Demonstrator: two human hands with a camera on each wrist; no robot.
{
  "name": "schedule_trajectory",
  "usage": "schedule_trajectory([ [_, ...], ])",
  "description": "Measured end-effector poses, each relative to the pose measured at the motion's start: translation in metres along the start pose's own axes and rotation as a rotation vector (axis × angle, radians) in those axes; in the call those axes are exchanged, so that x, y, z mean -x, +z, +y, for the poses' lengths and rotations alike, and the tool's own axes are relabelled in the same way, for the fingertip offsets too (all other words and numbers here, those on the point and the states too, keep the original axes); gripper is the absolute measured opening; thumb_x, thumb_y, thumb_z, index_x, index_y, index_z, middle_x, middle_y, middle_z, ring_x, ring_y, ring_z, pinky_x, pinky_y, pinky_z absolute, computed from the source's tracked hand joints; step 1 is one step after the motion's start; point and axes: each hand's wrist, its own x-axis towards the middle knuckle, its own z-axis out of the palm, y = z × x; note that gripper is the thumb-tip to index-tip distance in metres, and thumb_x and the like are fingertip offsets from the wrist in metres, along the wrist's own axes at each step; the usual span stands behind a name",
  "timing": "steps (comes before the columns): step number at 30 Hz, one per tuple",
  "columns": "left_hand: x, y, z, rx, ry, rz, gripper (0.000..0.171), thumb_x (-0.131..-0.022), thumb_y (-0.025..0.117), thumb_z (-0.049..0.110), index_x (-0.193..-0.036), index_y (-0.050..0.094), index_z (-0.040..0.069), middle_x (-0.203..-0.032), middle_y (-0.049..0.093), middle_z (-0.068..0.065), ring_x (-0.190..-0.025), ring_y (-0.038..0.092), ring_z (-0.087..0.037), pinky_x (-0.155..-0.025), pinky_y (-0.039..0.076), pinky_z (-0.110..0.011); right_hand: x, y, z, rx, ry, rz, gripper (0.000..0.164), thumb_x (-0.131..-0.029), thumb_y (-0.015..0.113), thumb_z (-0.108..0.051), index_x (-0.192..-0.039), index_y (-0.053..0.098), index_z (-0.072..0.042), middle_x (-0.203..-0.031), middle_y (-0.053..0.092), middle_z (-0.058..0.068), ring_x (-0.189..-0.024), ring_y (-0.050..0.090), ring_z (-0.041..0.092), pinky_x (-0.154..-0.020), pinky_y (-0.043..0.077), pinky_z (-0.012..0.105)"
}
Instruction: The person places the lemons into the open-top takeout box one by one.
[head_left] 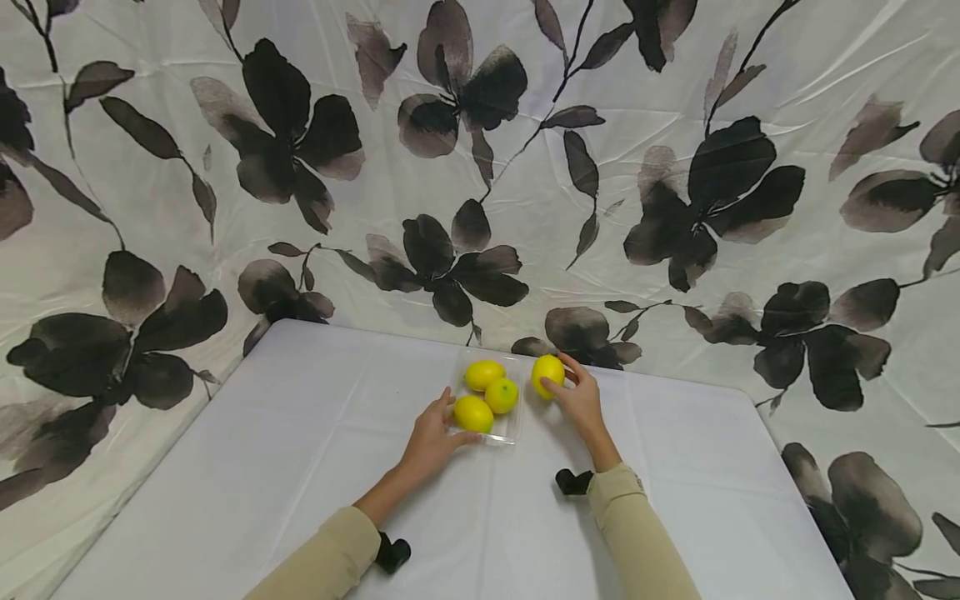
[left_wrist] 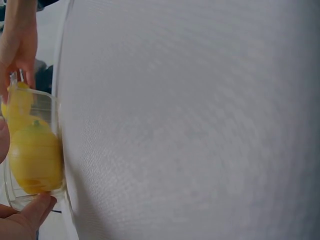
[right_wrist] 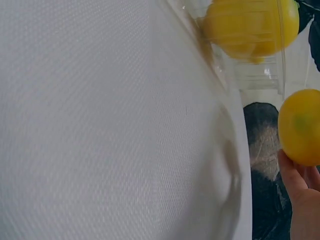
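A clear plastic box (head_left: 512,429) stands near the table's far edge with three lemons inside: one at the back (head_left: 484,375), one at the right (head_left: 502,395) and one at the front left (head_left: 473,414). My left hand (head_left: 433,435) grips the box at its front left corner, thumb along the near side. Just right of the box, my right hand (head_left: 582,402) holds another lemon (head_left: 547,376) between thumb and fingers. In the right wrist view this lemon (right_wrist: 301,127) is raised above the table, beside the box wall (right_wrist: 257,75).
A white cloth covers the table (head_left: 315,467). Behind it hangs a pale curtain (head_left: 570,192) with dark flowers, close to the table's far edge. Black wrist camera mounts (head_left: 573,482) stick out beside both sleeves.
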Motion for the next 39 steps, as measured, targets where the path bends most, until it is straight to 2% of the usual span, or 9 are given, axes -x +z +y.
schedule_trajectory([
  [4, 0.000, 0.000, 0.000, 0.008, 0.001, -0.003, 0.099, -0.078, 0.085, 0.025, -0.152, 0.026, -0.006, -0.146, 0.049, -0.023, -0.132, 0.052, -0.037, -0.110, 0.043, -0.048, 0.000, 0.002, -0.001, -0.039, 0.015, -0.010, 0.067, -0.087, 0.076, -0.013, -0.146, 0.046, -0.002, -0.150, 0.044, 0.020, -0.137, 0.044, 0.037, -0.115, 0.039, 0.047],
  [6, -0.001, 0.000, -0.001, 0.019, -0.004, -0.003, 0.099, -0.078, 0.084, 0.024, -0.153, 0.026, -0.005, -0.147, 0.048, -0.022, -0.132, 0.051, -0.036, -0.111, 0.043, -0.047, 0.006, 0.001, -0.011, -0.056, 0.016, -0.031, 0.066, -0.087, 0.075, -0.010, -0.145, 0.045, 0.002, -0.149, 0.045, 0.024, -0.136, 0.045, 0.039, -0.115, 0.039, 0.048],
  [11, 0.000, -0.001, 0.000, 0.018, 0.007, -0.006, 0.099, -0.079, 0.084, 0.026, -0.152, 0.026, -0.007, -0.146, 0.049, -0.024, -0.130, 0.053, -0.037, -0.109, 0.044, -0.047, 0.012, 0.001, -0.020, -0.081, 0.016, -0.088, 0.066, -0.088, 0.075, -0.012, -0.146, 0.045, -0.003, -0.150, 0.045, 0.018, -0.125, 0.055, 0.038, -0.102, 0.052, 0.034],
  [13, 0.000, -0.002, 0.001, 0.021, 0.006, -0.006, 0.100, -0.078, 0.084, 0.027, -0.152, 0.026, -0.007, -0.146, 0.049, -0.024, -0.131, 0.052, -0.037, -0.109, 0.044, -0.047, 0.008, 0.003, -0.012, -0.094, 0.008, -0.100, 0.069, -0.087, 0.076, -0.014, -0.148, 0.044, -0.006, -0.151, 0.043, 0.014, -0.122, 0.057, 0.035, -0.099, 0.053, 0.031],
  [19, 0.000, -0.001, 0.000, 0.019, 0.009, -0.006, 0.100, -0.078, 0.085, 0.026, -0.152, 0.026, -0.006, -0.146, 0.049, -0.024, -0.130, 0.053, -0.038, -0.107, 0.046, -0.046, 0.009, 0.010, -0.009, -0.119, -0.050, -0.087, 0.068, -0.085, 0.075, -0.004, -0.145, 0.041, -0.006, -0.146, 0.043, 0.014, -0.118, 0.056, 0.034, -0.105, 0.047, 0.041],
  [24, 0.000, 0.000, 0.000, 0.036, 0.004, -0.010, 0.100, -0.078, 0.085, 0.024, -0.153, 0.025, -0.006, -0.146, 0.048, -0.024, -0.129, 0.054, -0.037, -0.107, 0.046, -0.046, 0.013, 0.013, -0.013, -0.156, -0.096, -0.107, 0.070, -0.085, 0.071, 0.003, -0.146, 0.038, -0.002, -0.144, 0.042, 0.015, -0.117, 0.054, 0.033, -0.095, 0.051, 0.028],
  [30, 0.000, 0.001, 0.000, 0.038, 0.013, -0.014, 0.101, -0.078, 0.085, 0.025, -0.153, 0.025, -0.006, -0.148, 0.045, -0.025, -0.131, 0.052, -0.038, -0.106, 0.047, -0.046, 0.019, 0.015, -0.016, -0.182, -0.096, -0.166, 0.066, -0.088, 0.072, -0.002, -0.147, 0.042, -0.002, -0.144, 0.045, 0.014, -0.118, 0.053, 0.031, -0.090, 0.050, 0.015],
  [36, 0.000, 0.001, 0.000, 0.037, 0.022, -0.012, 0.101, -0.078, 0.084, 0.025, -0.152, 0.024, -0.007, -0.150, 0.042, -0.025, -0.130, 0.053, -0.039, -0.106, 0.047, -0.047, 0.034, 0.013, -0.031, -0.253, -0.128, -0.222, 0.065, -0.087, 0.071, 0.003, -0.145, 0.043, 0.003, -0.147, 0.044, 0.022, -0.114, 0.055, 0.022, -0.093, 0.050, 0.014],
  [39, 0.000, 0.000, 0.002, 0.039, 0.015, -0.011, 0.100, -0.079, 0.084, 0.025, -0.153, 0.024, -0.007, -0.151, 0.042, -0.025, -0.130, 0.052, -0.039, -0.106, 0.047, -0.047, 0.043, 0.011, -0.042, -0.225, -0.175, -0.256, 0.061, -0.086, 0.071, 0.004, -0.142, 0.046, 0.005, -0.145, 0.045, 0.026, -0.114, 0.056, 0.019, -0.097, 0.051, 0.018],
])
